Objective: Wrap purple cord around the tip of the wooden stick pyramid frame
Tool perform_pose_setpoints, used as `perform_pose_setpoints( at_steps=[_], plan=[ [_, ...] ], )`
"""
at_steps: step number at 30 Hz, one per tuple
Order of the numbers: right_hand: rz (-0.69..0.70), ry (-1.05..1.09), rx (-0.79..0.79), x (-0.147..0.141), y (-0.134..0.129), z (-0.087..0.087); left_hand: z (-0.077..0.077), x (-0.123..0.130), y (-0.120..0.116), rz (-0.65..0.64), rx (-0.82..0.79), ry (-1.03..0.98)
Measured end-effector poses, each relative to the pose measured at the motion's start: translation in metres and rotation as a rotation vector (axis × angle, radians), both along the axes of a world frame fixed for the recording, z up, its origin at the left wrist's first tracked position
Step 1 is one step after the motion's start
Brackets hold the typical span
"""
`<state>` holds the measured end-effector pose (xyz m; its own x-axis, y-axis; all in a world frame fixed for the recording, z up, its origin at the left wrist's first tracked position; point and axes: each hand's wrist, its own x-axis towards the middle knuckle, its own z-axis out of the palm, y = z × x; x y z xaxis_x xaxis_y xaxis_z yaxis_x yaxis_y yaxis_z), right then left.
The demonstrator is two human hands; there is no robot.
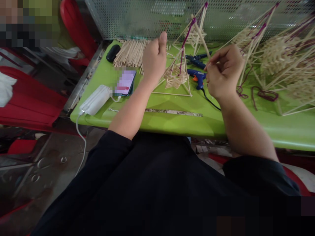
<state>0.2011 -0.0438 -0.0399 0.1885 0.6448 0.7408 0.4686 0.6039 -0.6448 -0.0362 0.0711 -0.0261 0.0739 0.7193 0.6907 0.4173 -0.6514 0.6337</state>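
Beside a stick pyramid frame (188, 87) topped with purple cord (188, 32), my left hand (155, 58) is raised with its thumb up; its other fingers are turned away from view. My right hand (224, 70), on the frame's other side, has curled fingers pinching the lower end of a thin pale stick (203, 41) that slants up to the purple-tied top. Within the frame is a small star-like stack of sticks (176, 77). A blue glue gun (199, 78) lies between the frame and my right hand, with dark pliers (197, 60) just behind it.
On the green table (157, 123) are a bundle of sticks (130, 54), a black case (113, 53), a phone (126, 82), a white power bank (95, 99) and a ruler (174, 112). More stick frames (278, 62) crowd the right. A perforated metal panel (137, 19) stands behind.
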Motion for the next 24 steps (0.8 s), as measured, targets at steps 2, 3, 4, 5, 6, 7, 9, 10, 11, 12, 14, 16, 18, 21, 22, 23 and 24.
perform_pose_setpoints(
  at_steps=[2, 3, 4, 5, 6, 7, 9, 10, 11, 12, 14, 16, 18, 21, 22, 23, 24],
  plan=[
    [0.003, -0.006, 0.003, 0.0, -0.001, 0.001, -0.001, 0.0, 0.0, 0.093, -0.004, 0.045],
    [0.005, -0.007, 0.006, 0.0, -0.001, 0.001, -0.001, 0.0, 0.0, 0.115, -0.004, 0.049],
    [0.008, -0.008, 0.01, 0.0, -0.001, 0.001, -0.001, 0.0, -0.001, 0.095, 0.0, 0.055],
    [0.012, -0.007, 0.014, 0.0, -0.002, 0.001, -0.002, -0.001, -0.002, 0.08, 0.011, 0.046],
    [0.017, -0.007, 0.014, 0.0, -0.002, 0.001, -0.002, -0.001, -0.002, 0.071, 0.025, 0.036],
    [0.018, -0.006, 0.014, 0.0, -0.002, 0.002, -0.002, -0.002, -0.002, 0.069, 0.045, 0.024],
    [0.01, -0.01, 0.004, 0.0, -0.002, 0.002, -0.002, -0.004, -0.001, 0.048, 0.087, 0.006],
    [0.001, -0.011, -0.003, 0.0, -0.002, 0.002, -0.002, -0.006, -0.001, 0.041, 0.102, -0.007],
    [-0.006, -0.013, -0.01, 0.0, -0.002, 0.002, -0.001, -0.007, 0.0, 0.026, 0.113, -0.01],
    [-0.01, -0.014, -0.016, 0.0, -0.002, 0.002, -0.001, -0.009, 0.0, 0.009, 0.123, -0.008],
    [-0.006, -0.011, -0.016, 0.0, -0.001, 0.001, 0.001, -0.012, -0.001, -0.021, 0.132, 0.004],
    [0.0, -0.009, -0.014, 0.0, -0.002, 0.002, 0.004, -0.014, -0.004, -0.06, 0.12, 0.019],
    [0.005, -0.006, -0.022, 0.0, -0.003, 0.002, 0.007, -0.015, -0.009, -0.088, 0.124, 0.006],
    [0.03, 0.005, -0.046, -0.002, -0.007, 0.005, 0.012, -0.013, -0.022, -0.12, 0.19, -0.02],
    [0.036, 0.01, -0.054, -0.003, -0.008, 0.007, 0.013, -0.013, -0.028, -0.113, 0.22, -0.025],
    [0.04, 0.012, -0.064, -0.004, -0.01, 0.008, 0.015, -0.012, -0.034, -0.102, 0.244, -0.024],
    [0.038, 0.015, -0.066, -0.005, -0.011, 0.009, 0.017, -0.011, -0.04, -0.084, 0.257, -0.02]
  ],
)
